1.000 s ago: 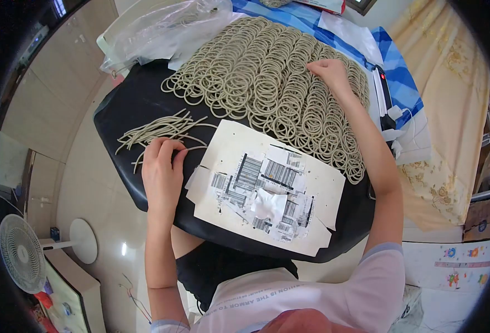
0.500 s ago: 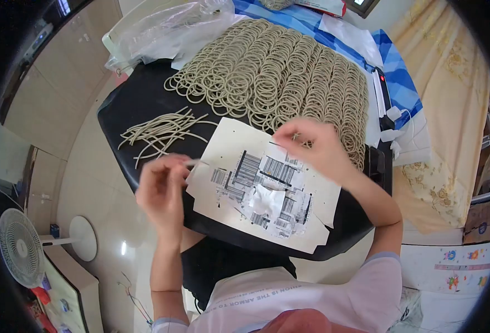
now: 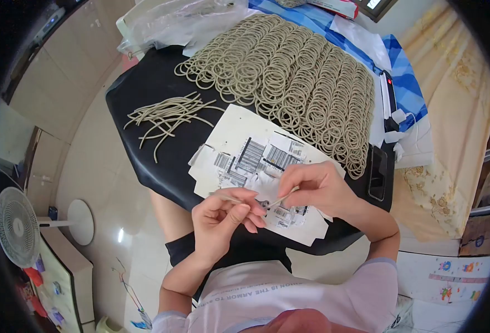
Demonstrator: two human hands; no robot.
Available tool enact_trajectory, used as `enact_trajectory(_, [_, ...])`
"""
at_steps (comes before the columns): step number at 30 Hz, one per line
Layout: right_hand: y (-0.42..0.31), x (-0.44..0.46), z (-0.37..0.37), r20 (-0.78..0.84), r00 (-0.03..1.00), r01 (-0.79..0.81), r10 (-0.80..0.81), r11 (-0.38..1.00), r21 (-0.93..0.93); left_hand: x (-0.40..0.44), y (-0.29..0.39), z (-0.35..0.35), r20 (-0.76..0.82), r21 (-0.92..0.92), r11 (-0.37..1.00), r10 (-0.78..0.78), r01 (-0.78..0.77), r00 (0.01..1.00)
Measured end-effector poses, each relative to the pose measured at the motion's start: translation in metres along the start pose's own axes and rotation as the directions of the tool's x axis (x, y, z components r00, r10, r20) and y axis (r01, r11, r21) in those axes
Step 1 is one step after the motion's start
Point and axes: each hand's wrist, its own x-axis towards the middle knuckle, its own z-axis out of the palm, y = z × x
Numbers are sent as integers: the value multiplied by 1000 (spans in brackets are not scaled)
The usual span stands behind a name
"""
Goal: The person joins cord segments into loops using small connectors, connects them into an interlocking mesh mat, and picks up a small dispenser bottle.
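Note:
Over the lower part of the white card (image 3: 228, 127) with barcode labels, both hands are close together. My left hand (image 3: 222, 219) is closed on a thin beige cord (image 3: 225, 196), its fingers curled. Just to the right, my right hand (image 3: 317, 191) pinches the cord's other part between thumb and fingertips. Several loose cord pieces (image 3: 170, 114) lie on the black surface at the left. Rows of beige cord rings (image 3: 289, 66) overlap one another behind the card.
The black tabletop (image 3: 139, 166) has a phone (image 3: 377, 172) at its right edge. A plastic bag (image 3: 167, 25) lies at the back left, a blue checked cloth (image 3: 408, 83) at the back right. A fan (image 3: 17, 227) stands at the left.
My right hand has come from the rows of rings down over the card. My left hand has moved from the loose cords to the right with a cord, and the hands now meet.

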Motion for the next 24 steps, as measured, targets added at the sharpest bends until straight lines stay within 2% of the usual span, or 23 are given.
enact_trajectory(1, [2, -1, -3, -6, 1000, 21, -21, 1000, 7, -2, -2, 0, 8, -15, 999, -36, 36, 999])
enact_trajectory(4, [5, 0, -6, -83, 997, 25, -7, 976, 218, -4, -10, 1, -24, 9, 998, -66, 66, 998])
enact_trajectory(7, [19, -4, -17, -44, 999, -9, 28, 921, 390, -4, -13, 3, -57, 82, 995, -58, 62, 997])
enact_trajectory(8, [15, 0, -14, -80, 994, -41, 80, 914, 403, -4, -14, 3, -60, 112, 992, -56, 62, 997])
enact_trajectory(11, [14, 4, -19, -47, 973, -198, 226, 920, 337, -6, -20, 3, -135, 161, 987, -6, 28, 991])
enact_trajectory(15, [16, 4, -14, -168, 933, -304, 318, 947, 102, -10, -30, -1, -144, 451, 891, 130, -52, 981])
enact_trajectory(18, [21, 3, -7, -244, 944, -244, 224, 968, -57, -8, -31, -4, -92, 653, 751, 212, -101, 973])
enact_trajectory(19, [23, 3, -5, -243, 965, -154, 95, 960, -234, -7, -29, -2, -62, 702, 700, 247, -134, 967])
enact_trajectory(21, [26, 5, -1, -172, 973, 32, -154, 829, -558, -4, -28, -1, -14, 760, 622, 303, -186, 953])
enact_trajectory(24, [28, 5, 5, -140, 980, 14, -141, 751, -660, -2, -30, 0, 36, 798, 550, 368, -249, 929])
